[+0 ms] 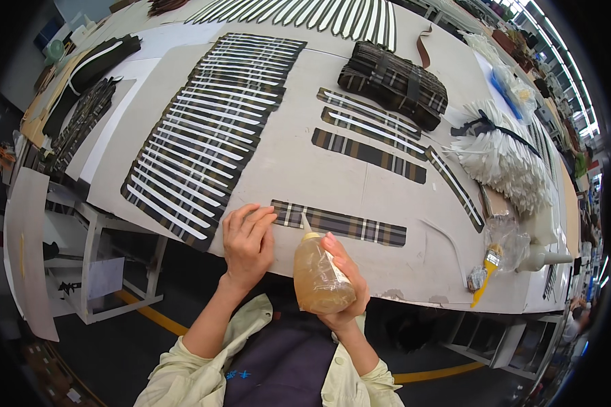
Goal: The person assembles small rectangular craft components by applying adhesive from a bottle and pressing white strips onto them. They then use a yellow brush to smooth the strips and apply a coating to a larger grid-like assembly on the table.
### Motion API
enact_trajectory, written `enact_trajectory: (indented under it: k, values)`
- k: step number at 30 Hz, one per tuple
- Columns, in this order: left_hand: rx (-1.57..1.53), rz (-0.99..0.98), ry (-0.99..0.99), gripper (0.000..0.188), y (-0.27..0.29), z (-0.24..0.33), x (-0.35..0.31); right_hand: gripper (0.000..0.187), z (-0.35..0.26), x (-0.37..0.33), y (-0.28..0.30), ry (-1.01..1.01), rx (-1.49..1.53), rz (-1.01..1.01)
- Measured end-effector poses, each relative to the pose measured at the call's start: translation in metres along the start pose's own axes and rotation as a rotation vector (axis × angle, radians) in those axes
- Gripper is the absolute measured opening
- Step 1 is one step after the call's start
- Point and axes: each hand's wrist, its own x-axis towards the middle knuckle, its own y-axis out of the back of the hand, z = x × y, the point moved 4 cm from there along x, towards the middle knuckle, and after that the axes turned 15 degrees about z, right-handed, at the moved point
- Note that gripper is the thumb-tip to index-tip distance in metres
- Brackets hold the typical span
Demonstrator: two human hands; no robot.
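Observation:
A plaid fabric strip [346, 222] lies near the table's front edge. At its left end rests my left hand [246, 243], with the fingers stretched forward and the tips at the strip's corner. My right hand [349, 281] is wrapped round a clear squeeze bottle [319, 275] of amber liquid. The bottle is tilted and its narrow nozzle [305, 222] points at the strip's left part. Farther up lies another bare plaid strip [370, 156]. Beyond it, plaid strips [373, 129] carry white inserts, and one more such strip [455, 190] lies to the right.
Overlapping plaid strips with white inserts [200, 142] cover the table's left middle. A tied plaid bundle [394, 81] lies at the back, a bundle of white strips [502, 159] at the right. Near the right front are a yellow-handled brush [485, 275] and a white bottle [540, 259].

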Motion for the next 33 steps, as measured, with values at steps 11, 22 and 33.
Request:
enact_trajectory:
  k: [11, 22, 33]
  values:
    - [0.024, -0.018, -0.003, 0.021, -0.003, 0.004, 0.0, 0.061, -0.003, -0.004, 0.049, 0.058, -0.141, 0.169]
    - [0.035, -0.041, -0.013, 0.02, -0.005, 0.009, 0.0, 0.037, -0.009, -0.001, 0.101, 0.076, -0.333, 0.336]
    - [0.021, -0.125, 0.051, 0.019, -0.004, 0.009, 0.002, 0.05, -0.076, 0.038, 0.257, 0.586, -1.23, 0.389]
